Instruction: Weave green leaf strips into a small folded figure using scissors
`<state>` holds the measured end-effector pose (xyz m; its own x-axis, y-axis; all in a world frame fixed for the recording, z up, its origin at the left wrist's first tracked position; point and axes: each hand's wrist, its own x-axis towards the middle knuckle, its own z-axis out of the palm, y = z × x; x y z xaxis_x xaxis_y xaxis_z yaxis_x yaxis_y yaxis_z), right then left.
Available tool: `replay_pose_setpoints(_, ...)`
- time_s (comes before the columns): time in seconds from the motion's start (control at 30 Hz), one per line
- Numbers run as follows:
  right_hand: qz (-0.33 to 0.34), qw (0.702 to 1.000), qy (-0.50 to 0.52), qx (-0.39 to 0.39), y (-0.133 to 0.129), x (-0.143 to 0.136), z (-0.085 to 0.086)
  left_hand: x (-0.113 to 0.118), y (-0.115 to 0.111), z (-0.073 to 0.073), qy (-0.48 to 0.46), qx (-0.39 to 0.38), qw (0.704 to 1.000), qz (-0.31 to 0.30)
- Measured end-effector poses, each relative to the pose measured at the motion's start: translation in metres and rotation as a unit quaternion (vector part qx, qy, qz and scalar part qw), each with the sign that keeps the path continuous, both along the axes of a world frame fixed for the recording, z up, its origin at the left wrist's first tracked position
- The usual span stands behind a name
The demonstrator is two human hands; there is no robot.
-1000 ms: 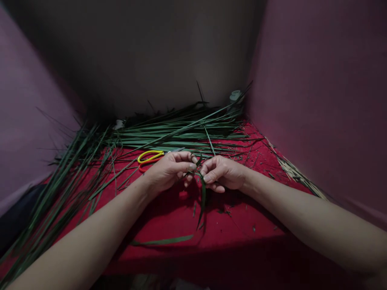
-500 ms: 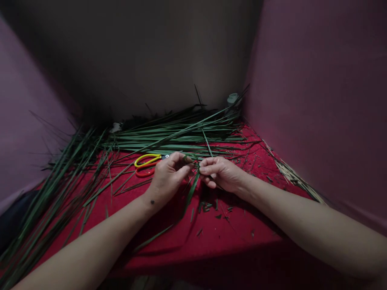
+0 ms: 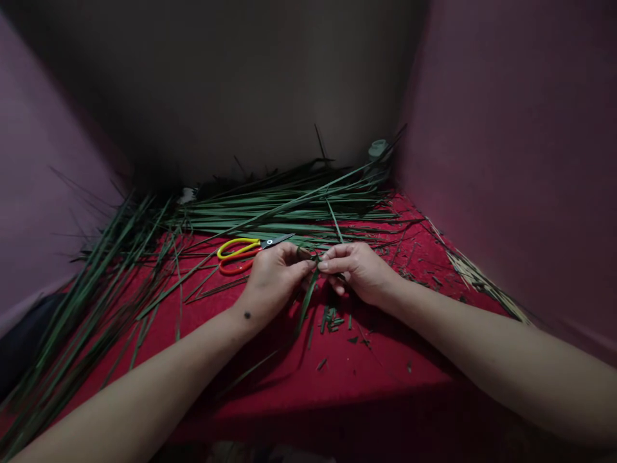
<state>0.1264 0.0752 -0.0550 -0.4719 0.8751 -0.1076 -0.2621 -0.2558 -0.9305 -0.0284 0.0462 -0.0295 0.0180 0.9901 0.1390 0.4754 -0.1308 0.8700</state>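
A narrow green leaf strip (image 3: 308,297) hangs down from between my two hands, above the red cloth (image 3: 289,386). My left hand (image 3: 279,273) pinches the strip between thumb and fingers. From the right, my right hand (image 3: 354,270) grips the same strip with its fingertips, which nearly meet those of the left. The part of the strip at the fingertips is small and partly covered by the fingers. Just behind my left hand lie scissors (image 3: 241,254) with one yellow and one red handle, their blades pointing right.
Long green leaves (image 3: 289,212) lie across the back, and more (image 3: 77,321) spread down the left side. Small cut pieces (image 3: 331,319) lie in front of my hands. Pale sticks (image 3: 482,286) run along the right edge. A whitish container (image 3: 378,151) stands at the back right.
My fingertips have come closer together at the strip, and the loop above them looks smaller. More of the scissors' blades shows. The whole view has shifted slightly.
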Motion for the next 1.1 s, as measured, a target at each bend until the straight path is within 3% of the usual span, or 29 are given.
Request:
replay_pose_setpoints(0.1, -0.011, 1.000, -0.012, 0.003, -0.002, -0.001, 0.001, 0.001, 0.000, -0.001, -0.034, -0.035, 0.999, -0.006)
replay_pose_setpoints(0.27, -0.044, 0.998, -0.032, 0.023, -0.007, -0.003, 0.002, -0.001, 0.000, -0.008, 0.068, 0.048, 0.996, 0.020)
replay_pose_setpoints(0.43, -0.086, 0.989, -0.076, 0.092, -0.007, -0.003, -0.001, -0.001, 0.002, -0.012, 0.132, 0.093, 0.987, -0.001)
replay_pose_setpoints(0.5, -0.087, 0.991, -0.074, 0.075, -0.005, -0.003, -0.003, -0.001, 0.003, -0.014, 0.192, 0.169, 0.966, -0.029)
replay_pose_setpoints(0.6, -0.075, 0.996, -0.042, 0.019, -0.001, -0.003, -0.004, -0.003, 0.004, -0.017, 0.304, 0.264, 0.911, -0.086)
replay_pose_setpoints(0.73, -0.074, 0.997, 0.022, 0.014, 0.003, -0.001, -0.002, -0.010, 0.004, -0.017, 0.430, 0.297, 0.844, -0.120)
replay_pose_setpoints(0.87, -0.052, 0.995, 0.080, 0.024, 0.006, 0.002, 0.004, -0.018, 0.003, -0.011, 0.454, 0.350, 0.811, -0.119)
replay_pose_setpoints(0.93, -0.042, 0.994, 0.093, 0.035, 0.006, 0.004, 0.008, -0.021, 0.003, -0.007, 0.442, 0.369, 0.809, -0.119)
replay_pose_setpoints(1.1, -0.057, 0.989, 0.110, 0.082, 0.009, 0.010, 0.014, -0.025, 0.003, -0.001, 0.406, 0.330, 0.845, -0.112)
